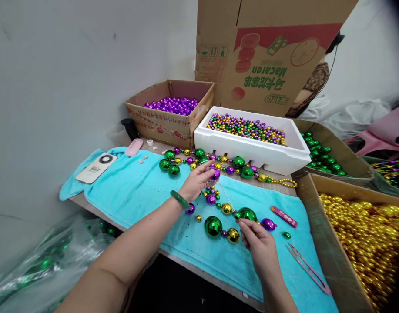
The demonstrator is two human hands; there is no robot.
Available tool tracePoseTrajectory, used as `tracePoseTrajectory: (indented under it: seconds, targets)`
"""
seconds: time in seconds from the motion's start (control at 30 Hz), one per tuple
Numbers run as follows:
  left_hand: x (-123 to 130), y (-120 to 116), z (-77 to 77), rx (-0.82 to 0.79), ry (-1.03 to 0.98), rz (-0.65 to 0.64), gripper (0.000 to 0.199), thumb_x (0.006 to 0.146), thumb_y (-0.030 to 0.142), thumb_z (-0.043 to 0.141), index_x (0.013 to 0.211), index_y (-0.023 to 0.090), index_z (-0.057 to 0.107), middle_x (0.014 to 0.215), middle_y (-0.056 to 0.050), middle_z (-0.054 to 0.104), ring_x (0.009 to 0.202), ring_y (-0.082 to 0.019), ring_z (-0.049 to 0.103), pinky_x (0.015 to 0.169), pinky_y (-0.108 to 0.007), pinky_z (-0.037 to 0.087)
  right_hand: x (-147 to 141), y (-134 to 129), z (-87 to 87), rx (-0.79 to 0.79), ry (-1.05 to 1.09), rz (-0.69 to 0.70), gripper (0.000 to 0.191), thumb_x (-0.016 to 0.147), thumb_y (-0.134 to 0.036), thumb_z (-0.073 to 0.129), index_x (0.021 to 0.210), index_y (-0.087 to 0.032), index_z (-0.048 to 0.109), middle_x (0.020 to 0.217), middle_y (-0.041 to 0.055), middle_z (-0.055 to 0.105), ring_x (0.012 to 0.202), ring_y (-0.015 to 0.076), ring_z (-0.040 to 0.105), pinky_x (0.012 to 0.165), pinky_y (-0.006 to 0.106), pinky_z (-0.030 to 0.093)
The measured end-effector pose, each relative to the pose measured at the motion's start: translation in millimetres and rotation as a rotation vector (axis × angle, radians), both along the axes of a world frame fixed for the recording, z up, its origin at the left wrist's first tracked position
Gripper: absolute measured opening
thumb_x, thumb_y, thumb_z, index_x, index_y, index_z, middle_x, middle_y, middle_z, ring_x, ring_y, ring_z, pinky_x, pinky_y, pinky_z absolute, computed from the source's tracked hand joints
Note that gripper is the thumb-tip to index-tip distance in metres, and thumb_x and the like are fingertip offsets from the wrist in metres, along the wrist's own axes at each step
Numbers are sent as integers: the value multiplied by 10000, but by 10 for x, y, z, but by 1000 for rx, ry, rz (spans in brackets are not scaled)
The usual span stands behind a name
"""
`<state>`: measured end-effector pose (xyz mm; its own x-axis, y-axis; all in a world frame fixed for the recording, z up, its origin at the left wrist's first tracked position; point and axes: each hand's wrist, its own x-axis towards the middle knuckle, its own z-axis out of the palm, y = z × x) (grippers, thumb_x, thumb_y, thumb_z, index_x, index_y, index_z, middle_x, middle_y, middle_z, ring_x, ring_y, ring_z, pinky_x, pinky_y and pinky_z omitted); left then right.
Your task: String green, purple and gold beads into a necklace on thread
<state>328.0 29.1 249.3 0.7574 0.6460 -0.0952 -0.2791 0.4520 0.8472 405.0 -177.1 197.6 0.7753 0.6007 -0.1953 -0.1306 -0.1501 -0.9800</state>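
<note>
Behind left hand (199, 178), bead strand (246, 172), partly hidden

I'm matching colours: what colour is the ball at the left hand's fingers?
The ball by the left hand is shiny purple, best seen in the head view.

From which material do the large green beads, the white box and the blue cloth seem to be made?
Large green beads: probably plastic, with a mirror-like finish, judging by the sharp highlights.
White box: likely foam, matte, since its walls look thick.
Blue cloth: textile, perhaps towelling, dull, with soft creases.
</note>
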Motion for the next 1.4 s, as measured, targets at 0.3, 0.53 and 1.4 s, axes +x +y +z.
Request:
tracePoseTrajectory:
  seconds: [0.3,0.53,1.4]
  targets:
    - [-1,-185,9,44,-33,-47,659,656,117,726,1260,245,497,983,-16,576,842,-112,587,762,-250,462,-13,39,-68,44,43,-4,402,609,-487,741,804,-137,703,514,-21,497,455,96,418,432,224,322]
    - [54,31,0,431,157,-324,282,799,299,608,1057,201,664,1007,-85,638,948,-186,555,847,-322,407,61,46,-51,87,9,-51,370,657,-467,727,834,-143,700,550,-12,519,483,101,439,435,222,337]
    - [179,322,8,-134,120,-166,114,834,104,540,927,123,602,783,-44,625,668,-89,610,663,-230,504,80,-20,-49,66,20,-43,349,641,-452,734,804,-145,710,526,-19,502,464,90,415,434,215,328]
